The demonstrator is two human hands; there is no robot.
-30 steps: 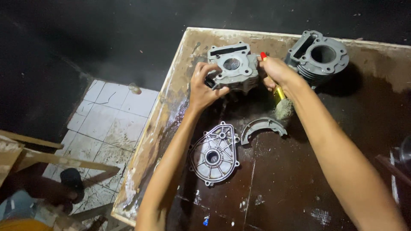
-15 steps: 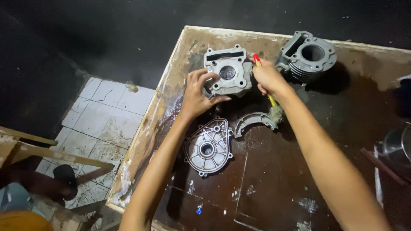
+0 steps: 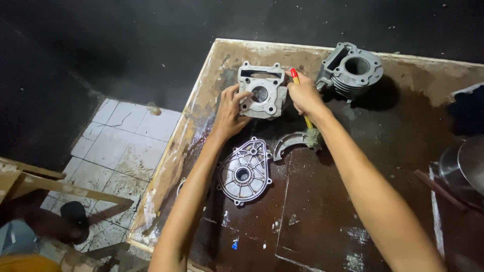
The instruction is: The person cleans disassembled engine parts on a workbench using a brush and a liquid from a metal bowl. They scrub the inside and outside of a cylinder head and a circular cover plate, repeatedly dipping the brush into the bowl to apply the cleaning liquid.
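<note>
A grey cast-metal cylinder head [image 3: 262,90] rests on a wet brown table [image 3: 383,151] near its far left corner. My left hand [image 3: 229,113] grips its left side, thumb on the face. My right hand [image 3: 302,95] presses against its right side and holds a brush [image 3: 308,122] with a yellow handle and a red tip; the dirty bristles point down toward me. In front of the hands lie a round ribbed metal cover [image 3: 244,171] and a curved metal piece [image 3: 287,143].
A finned metal cylinder block [image 3: 353,68] stands at the table's far edge, right of my hands. A metal pot [image 3: 464,166], a wooden stick [image 3: 438,189] and a dark cloth [image 3: 469,111] are at the right. White floor tiles [image 3: 121,146] lie below the left edge.
Both hands stay on the cylinder head, which has come slightly nearer to me and away from the cylinder block. The view has shifted a little.
</note>
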